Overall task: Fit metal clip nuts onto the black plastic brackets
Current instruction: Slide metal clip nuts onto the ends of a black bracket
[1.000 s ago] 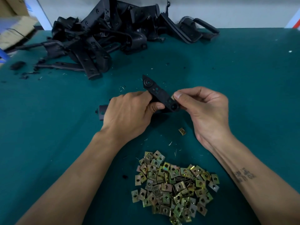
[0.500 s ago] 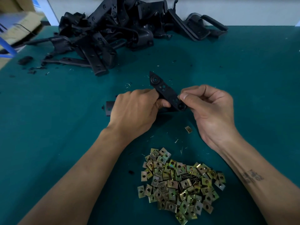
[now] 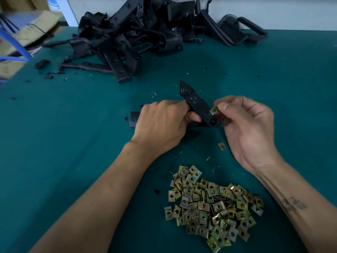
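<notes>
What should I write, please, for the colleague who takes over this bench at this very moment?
Left hand: closed on the black bracket, held above the green table.
Right hand: fingertip grip on one clip nut, at the bracket's edge near its lower end, not visibly seated.
Supplies: nut pile near the person; one stray nut under the right hand; heap of brackets at the far edge.
Done: nut brought to the bracket.
Left: push this nut on, then the remaining brackets.
</notes>
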Available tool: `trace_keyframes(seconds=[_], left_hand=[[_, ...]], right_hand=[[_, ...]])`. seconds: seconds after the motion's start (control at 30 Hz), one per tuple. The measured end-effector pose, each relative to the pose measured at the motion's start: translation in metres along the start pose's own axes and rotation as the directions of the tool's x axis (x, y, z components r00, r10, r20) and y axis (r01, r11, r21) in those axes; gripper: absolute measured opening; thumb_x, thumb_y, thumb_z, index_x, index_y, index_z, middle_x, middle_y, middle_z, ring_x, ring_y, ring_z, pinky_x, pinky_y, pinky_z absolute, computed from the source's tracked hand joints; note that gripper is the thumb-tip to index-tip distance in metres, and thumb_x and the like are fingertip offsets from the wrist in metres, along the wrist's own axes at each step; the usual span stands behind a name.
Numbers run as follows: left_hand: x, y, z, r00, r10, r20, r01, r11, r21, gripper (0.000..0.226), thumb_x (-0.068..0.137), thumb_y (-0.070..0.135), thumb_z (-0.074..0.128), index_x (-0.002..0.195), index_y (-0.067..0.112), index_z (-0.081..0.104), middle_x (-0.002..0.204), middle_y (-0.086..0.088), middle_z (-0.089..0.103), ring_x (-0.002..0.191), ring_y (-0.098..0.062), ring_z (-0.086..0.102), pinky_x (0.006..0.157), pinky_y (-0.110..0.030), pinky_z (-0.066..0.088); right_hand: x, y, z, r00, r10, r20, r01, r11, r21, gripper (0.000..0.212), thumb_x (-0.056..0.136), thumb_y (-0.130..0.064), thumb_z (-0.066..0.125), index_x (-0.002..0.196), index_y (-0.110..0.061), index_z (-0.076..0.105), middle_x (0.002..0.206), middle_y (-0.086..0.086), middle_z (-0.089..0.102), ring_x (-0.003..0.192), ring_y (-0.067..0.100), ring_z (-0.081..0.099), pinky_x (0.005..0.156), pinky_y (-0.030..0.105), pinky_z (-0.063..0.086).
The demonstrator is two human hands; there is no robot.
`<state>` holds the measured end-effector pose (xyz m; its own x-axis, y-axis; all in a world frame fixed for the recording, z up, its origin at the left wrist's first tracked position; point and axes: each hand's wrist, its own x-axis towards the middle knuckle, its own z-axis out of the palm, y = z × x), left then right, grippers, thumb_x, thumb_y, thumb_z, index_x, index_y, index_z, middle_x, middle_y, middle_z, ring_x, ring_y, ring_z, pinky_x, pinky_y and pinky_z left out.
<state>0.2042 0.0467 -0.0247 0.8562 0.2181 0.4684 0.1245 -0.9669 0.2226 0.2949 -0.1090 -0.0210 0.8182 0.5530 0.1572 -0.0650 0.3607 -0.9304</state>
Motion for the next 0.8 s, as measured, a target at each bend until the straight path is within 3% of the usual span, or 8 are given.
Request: trace_keyframes(seconds=[0.2,0.3,0.4,0.47,0.57,0.63,0.7,0.8], left_hand=[[0.001,-0.001,0.001,1.0,0.008,0.024,-0.008,1.0,0.022,0.018,0.101,0.032,0.052,0.097,0.02,0.065,0.083,0.004,0.069,0.073,-0.037,0.062,0.057,-0.038,0.039],[0.002,-0.002,0.001,1.0,0.008,0.028,-0.009,1.0,0.03,0.016,0.1,0.03,0.054,0.097,0.019,0.065,0.081,0.004,0.068,0.072,-0.037,0.061,0.057,-0.037,0.037],[0.0,-0.003,0.001,0.999,0.009,0.038,-0.01,0.999,0.031,0.017,0.099,0.029,0.052,0.097,0.018,0.065,0.081,0.002,0.068,0.072,-0.038,0.061,0.056,-0.039,0.042],[-0.002,-0.003,0.0,0.999,0.016,0.033,-0.016,1.0,0.013,0.021,0.098,0.03,0.05,0.096,0.018,0.066,0.08,0.002,0.069,0.071,-0.038,0.061,0.055,-0.037,0.038],[-0.002,-0.004,0.001,1.0,0.018,0.023,-0.018,1.0,-0.003,0.024,0.1,0.033,0.049,0.093,0.017,0.065,0.08,0.002,0.068,0.069,-0.038,0.061,0.055,-0.037,0.036],[-0.002,-0.004,0.001,1.0,0.012,0.019,-0.011,1.0,-0.008,0.036,0.103,0.044,0.042,0.092,0.017,0.063,0.078,0.002,0.067,0.068,-0.037,0.06,0.056,-0.038,0.039],[-0.002,-0.004,0.001,1.0,-0.003,0.011,0.004,1.0,-0.025,0.053,0.101,0.056,0.028,0.093,0.017,0.063,0.074,0.004,0.062,0.067,-0.037,0.059,0.056,-0.038,0.037],[-0.002,-0.003,0.001,1.0,-0.022,0.003,0.022,0.999,-0.032,0.062,0.098,0.062,0.02,0.091,0.016,0.06,0.068,0.009,0.046,0.064,-0.038,0.057,0.055,-0.037,0.034]], right_hand=[[-0.002,0.0,0.003,1.0,0.003,0.002,-0.003,1.0,-0.011,0.028,0.08,0.004,0.061,0.058,-0.012,0.059,0.082,0.015,0.062,0.083,0.03,0.052,0.084,0.048,0.042],[-0.003,-0.002,0.003,0.998,0.0,0.061,0.001,1.0,-0.009,0.024,0.084,0.005,0.055,0.062,-0.005,0.054,0.081,0.021,0.062,0.08,0.034,0.059,0.082,0.046,0.046],[-0.001,-0.003,0.0,0.993,0.027,0.113,-0.022,0.999,-0.048,0.018,0.086,0.0,0.052,0.069,-0.002,0.058,0.087,0.039,0.06,0.086,0.055,0.06,0.082,0.054,0.045],[-0.001,-0.002,-0.001,0.991,0.056,0.123,-0.046,0.996,-0.081,0.019,0.085,-0.005,0.052,0.069,0.0,0.061,0.097,0.047,0.055,0.095,0.061,0.055,0.082,0.051,0.042],[0.002,-0.007,-0.007,0.987,0.069,0.145,-0.051,0.991,-0.122,0.028,0.087,-0.01,0.05,0.071,-0.004,0.072,0.096,0.033,0.064,0.091,0.038,0.061,0.074,0.036,0.046],[0.004,-0.015,-0.021,0.985,0.035,0.167,0.014,0.959,-0.284,0.028,0.089,-0.012,0.051,0.079,-0.006,0.076,0.098,0.017,0.068,0.091,0.025,0.059,0.072,0.033,0.041],[0.004,-0.025,-0.038,0.972,0.021,0.234,0.106,0.849,-0.517,0.016,0.087,-0.009,0.061,0.089,-0.011,0.077,0.101,0.009,0.067,0.083,0.024,0.056,0.07,0.038,0.04],[-0.002,-0.036,-0.054,0.916,0.203,0.346,0.144,0.639,-0.755,0.023,0.077,-0.012,0.079,0.098,-0.021,0.078,0.096,0.0,0.059,0.078,0.03,0.051,0.069,0.048,0.045]])
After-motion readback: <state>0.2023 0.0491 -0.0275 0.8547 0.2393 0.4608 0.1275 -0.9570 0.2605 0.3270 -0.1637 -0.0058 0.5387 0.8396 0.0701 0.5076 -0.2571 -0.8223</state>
